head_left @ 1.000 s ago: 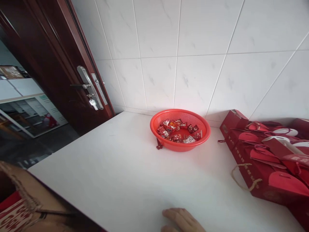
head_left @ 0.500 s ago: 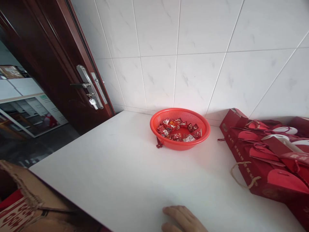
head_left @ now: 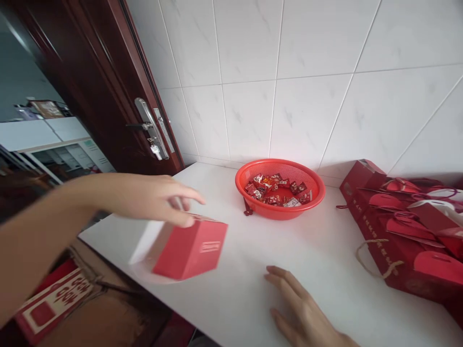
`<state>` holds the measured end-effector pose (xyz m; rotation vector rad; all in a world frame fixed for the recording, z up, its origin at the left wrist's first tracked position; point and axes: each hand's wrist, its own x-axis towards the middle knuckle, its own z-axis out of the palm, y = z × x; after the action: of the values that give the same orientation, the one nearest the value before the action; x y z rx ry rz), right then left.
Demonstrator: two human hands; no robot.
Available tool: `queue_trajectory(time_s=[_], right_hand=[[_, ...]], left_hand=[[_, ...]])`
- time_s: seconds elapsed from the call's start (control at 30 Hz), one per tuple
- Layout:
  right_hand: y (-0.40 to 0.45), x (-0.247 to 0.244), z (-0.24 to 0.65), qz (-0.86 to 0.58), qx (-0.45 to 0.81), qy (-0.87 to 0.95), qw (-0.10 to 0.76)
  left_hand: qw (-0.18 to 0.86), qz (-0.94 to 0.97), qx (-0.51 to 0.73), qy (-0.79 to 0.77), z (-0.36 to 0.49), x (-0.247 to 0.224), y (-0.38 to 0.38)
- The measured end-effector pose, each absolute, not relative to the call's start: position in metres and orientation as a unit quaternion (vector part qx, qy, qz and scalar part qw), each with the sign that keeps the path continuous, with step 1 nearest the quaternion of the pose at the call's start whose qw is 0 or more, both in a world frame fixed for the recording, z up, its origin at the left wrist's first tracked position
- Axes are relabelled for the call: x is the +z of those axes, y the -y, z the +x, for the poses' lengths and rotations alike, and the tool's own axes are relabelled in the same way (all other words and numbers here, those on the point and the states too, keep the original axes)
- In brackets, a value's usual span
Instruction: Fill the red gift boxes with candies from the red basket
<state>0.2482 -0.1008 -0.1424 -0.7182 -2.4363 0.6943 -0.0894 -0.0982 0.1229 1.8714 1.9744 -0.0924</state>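
Note:
My left hand (head_left: 148,197) reaches in from the left, its thumb and fingers closed on the top of a red cardboard box (head_left: 195,250). The box has pale printing on one side and is blurred by motion. It is held low over the white table (head_left: 238,294); whether its base touches cannot be made out. My right hand (head_left: 300,303) is nearest the front of the table, fingers apart and holding nothing. Behind both hands stands a red plastic basket (head_left: 278,212) with several small wrapped candies (head_left: 275,185) in it.
Several dark red gift boxes (head_left: 383,236) with cord handles crowd the table's right side. A cardboard carton (head_left: 104,313) stands open below the left edge. A brown door (head_left: 104,86) is at the left; a tiled wall (head_left: 249,115) runs behind.
My left hand has come into view from the left with the red box. My right hand has moved up and further into view. The camera view has shifted slightly left.

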Motion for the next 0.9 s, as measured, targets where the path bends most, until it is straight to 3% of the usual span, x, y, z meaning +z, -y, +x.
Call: queue_trajectory(time_s=[0.13,0.27,0.5,0.73,0.9], right_hand=[[0.093,-0.134,0.246,-0.313,0.298,0.849,0.303],[0.081,-0.135,0.245,-0.352,0.319,0.808,0.348],[0.071,-0.134,0.248,-0.387,0.374,0.743,0.398],[0.050,-0.111,0.250,-0.409,0.355,0.710,0.450],[0.036,-0.059,0.240,-0.293,0.294,0.834,0.365]], left_hand=[[0.300,0.709,-0.106,-0.629,-0.035,0.099,0.036],[0.252,0.774,-0.093,-0.574,0.002,0.060,0.007],[0.202,0.797,0.086,-0.562,0.007,0.041,0.023],[0.229,0.804,0.104,-0.539,-0.002,0.024,0.044],[0.323,0.821,0.097,-0.460,0.003,0.023,0.032]])
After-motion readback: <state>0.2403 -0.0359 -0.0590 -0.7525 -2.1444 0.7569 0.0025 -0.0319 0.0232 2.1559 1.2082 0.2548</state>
